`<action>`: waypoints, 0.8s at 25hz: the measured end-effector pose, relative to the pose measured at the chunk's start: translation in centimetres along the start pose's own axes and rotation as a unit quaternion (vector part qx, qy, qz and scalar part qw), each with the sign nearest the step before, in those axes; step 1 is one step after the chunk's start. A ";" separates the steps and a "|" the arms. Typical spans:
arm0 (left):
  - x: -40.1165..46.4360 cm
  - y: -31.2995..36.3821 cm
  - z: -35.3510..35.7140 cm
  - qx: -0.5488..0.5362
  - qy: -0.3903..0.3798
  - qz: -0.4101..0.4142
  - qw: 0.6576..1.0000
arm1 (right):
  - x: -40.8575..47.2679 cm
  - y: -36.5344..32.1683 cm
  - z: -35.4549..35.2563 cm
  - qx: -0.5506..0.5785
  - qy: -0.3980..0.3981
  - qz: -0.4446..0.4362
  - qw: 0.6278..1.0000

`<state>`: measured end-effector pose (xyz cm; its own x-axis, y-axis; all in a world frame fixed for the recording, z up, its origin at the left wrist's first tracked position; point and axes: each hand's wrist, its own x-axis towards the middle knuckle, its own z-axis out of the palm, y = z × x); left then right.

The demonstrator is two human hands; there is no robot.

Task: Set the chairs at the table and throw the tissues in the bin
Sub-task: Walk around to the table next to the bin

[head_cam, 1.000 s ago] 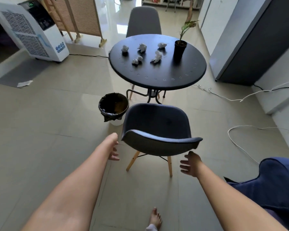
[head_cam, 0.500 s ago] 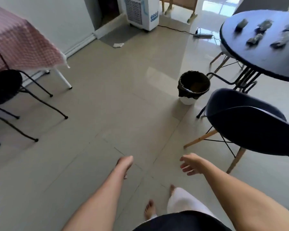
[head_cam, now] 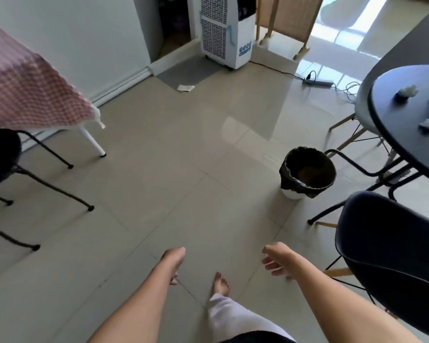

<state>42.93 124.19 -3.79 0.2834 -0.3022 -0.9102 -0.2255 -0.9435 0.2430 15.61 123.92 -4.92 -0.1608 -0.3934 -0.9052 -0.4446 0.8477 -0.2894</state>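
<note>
3 crumpled white tissues [head_cam: 406, 91] lie on the round black table [head_cam: 394, 125] at far right, above the black-lined bin [head_cam: 307, 173] on the floor. Both hands, left hand [head_cam: 173, 259] and right hand [head_cam: 276, 258], hang loose and empty near the dark shell chair [head_cam: 391, 248] at near right. Tissues look feather-light and soft, likely easy to pinch up; the chair seems rigid, best gripped by its backrest rim.

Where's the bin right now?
In the head view the bin, lined with a black bag, stands on the floor right of centre, just left of the round black table and beyond the dark chair at the right edge.
</note>
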 end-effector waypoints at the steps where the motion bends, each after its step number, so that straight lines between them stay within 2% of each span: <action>1: 0.5 3.4 0.2 0.006 -0.007 0.003 1.000 | 0.7 -2.2 -1.6 0.011 0.005 -0.001 1.000; 6: 2.6 18.5 0.7 0.062 -0.041 0.046 0.996 | 3.9 -12.4 -9.1 0.093 0.059 -0.020 0.994; 12: 6.5 37.1 0.8 0.153 -0.056 0.115 0.980 | 10.3 -23.0 -16.3 0.194 0.098 0.012 0.976; 16: 7.9 51.0 1.4 0.223 -0.075 0.150 0.960 | 13.1 -30.5 -21.3 0.272 0.115 0.037 0.955; 20: 7.9 61.6 5.0 0.296 -0.111 0.170 0.933 | 15.0 -35.2 -26.7 0.383 0.131 0.058 0.912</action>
<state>26.63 64.32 2.31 -0.0832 -0.4729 -0.8772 -0.7617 -0.5374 0.3619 5.35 78.73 -0.01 -0.4179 -0.2714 -0.8670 0.3194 0.8495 -0.4199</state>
